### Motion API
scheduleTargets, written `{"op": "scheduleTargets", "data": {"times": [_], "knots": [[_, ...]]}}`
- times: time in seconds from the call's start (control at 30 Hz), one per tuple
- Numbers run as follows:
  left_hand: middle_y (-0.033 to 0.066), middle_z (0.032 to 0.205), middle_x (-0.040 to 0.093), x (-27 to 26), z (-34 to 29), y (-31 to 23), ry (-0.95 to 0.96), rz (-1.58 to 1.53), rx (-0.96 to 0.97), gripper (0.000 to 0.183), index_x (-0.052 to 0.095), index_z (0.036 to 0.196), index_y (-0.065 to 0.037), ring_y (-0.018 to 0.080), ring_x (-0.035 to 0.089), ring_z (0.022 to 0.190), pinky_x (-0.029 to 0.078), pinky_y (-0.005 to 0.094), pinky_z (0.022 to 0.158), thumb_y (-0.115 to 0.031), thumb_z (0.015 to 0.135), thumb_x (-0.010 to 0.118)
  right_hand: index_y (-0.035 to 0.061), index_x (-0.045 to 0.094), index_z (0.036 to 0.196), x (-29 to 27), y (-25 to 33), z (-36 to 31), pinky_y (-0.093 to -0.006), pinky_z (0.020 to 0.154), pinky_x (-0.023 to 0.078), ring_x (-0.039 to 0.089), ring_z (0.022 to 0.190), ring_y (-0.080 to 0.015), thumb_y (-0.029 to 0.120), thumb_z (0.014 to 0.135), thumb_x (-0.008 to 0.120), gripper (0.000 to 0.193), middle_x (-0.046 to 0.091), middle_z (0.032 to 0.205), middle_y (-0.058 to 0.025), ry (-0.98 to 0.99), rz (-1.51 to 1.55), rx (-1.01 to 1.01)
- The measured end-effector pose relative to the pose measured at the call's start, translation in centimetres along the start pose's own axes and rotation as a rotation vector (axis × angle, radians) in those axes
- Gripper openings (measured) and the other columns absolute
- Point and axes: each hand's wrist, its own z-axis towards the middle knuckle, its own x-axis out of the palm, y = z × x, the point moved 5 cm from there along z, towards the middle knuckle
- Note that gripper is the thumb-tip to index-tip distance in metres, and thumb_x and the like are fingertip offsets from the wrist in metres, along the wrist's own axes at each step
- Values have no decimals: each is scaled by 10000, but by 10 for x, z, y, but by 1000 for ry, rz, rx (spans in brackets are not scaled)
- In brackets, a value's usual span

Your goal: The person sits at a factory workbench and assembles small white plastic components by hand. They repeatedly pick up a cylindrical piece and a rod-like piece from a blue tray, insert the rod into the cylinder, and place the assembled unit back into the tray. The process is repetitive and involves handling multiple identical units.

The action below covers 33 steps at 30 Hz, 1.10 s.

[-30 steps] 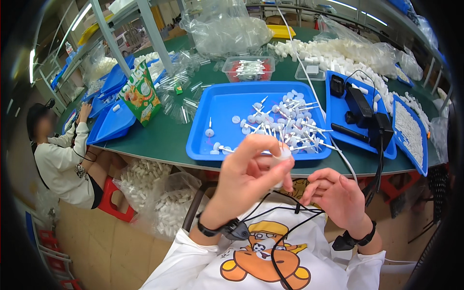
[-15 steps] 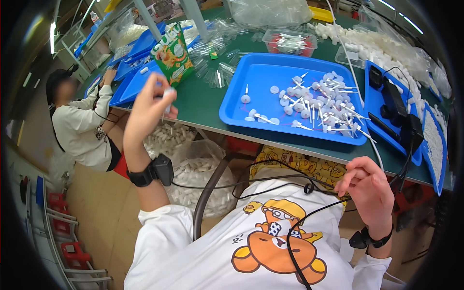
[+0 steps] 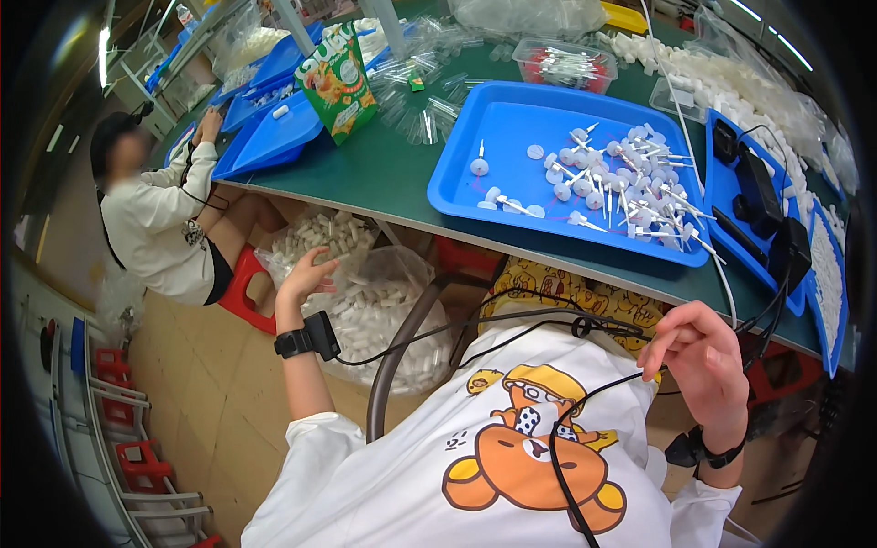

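My left hand point(image 3: 309, 276) is lowered beside the table, over an open clear plastic bag point(image 3: 416, 265) filled with short white cylinders point(image 3: 370, 320). Its fingers are apart, and nothing shows in them. My right hand point(image 3: 702, 361) hovers in front of the table edge, palm turned inward and fingers loosely bent, with nothing visible between them. Beyond it on the table stands a blue tray point(image 3: 512, 105) with many small parts point(image 3: 607, 187), white thin stems joined to translucent round discs. A single white cylinder point(image 3: 280, 111) lies on another blue tray point(image 3: 265, 146) at the left.
A green snack bag point(image 3: 340, 84) stands on the green table point(image 3: 393, 169), near scattered clear tubes point(image 3: 429, 123). Black adapters point(image 3: 758, 196) lie in a right-hand blue tray. Cables point(image 3: 512, 315) cross before my body. At the left, a person point(image 3: 160, 219) sits on a red stool point(image 3: 248, 288).
My left hand has moved down from the table edge to the bag of white cylinders, its fingers opening; a whitish thing at its fingers is gone. My right hand has barely moved.
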Motion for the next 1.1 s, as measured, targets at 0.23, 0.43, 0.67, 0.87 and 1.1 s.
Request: {"op": "scheduleTargets", "data": {"times": [0.23,0.43,0.67,0.87,1.1], "knots": [[111,1146,541,15,3,-10,250,219,-40,501,456,1241,-59,235,570,976,518,360,742,-365,859,561,-82,481,1081,2,-1,-3,-335,788,451,614,816,-239,338,787,572,521,605,842,-179,38,-11,16],[92,1196,547,61,72,74,655,267,-159,506,443,1297,-102,204,511,1115,418,388,931,-396,890,506,-82,487,1076,4,-3,-6,-335,802,444,615,840,-240,326,797,587,505,599,872,-176,96,-13,52],[109,1165,595,87,22,76,1044,276,-621,512,418,1315,-116,247,626,957,507,333,734,-357,886,560,-86,497,1076,10,1,-10,-348,823,431,616,862,-243,271,791,595,467,603,888,-169,119,-51,87],[145,1047,597,94,-23,39,1275,200,-573,474,337,1319,3,309,620,961,531,421,815,-166,915,518,-93,501,1100,14,4,-11,-355,852,428,616,867,-241,218,784,592,452,612,880,-158,236,-38,75],[143,921,654,90,-32,-43,1157,445,-241,307,558,1103,29,233,636,905,502,341,821,-190,941,416,-73,498,1121,13,6,-8,-344,860,425,595,899,-216,162,822,556,385,608,896,-148,245,-1,99]]}}
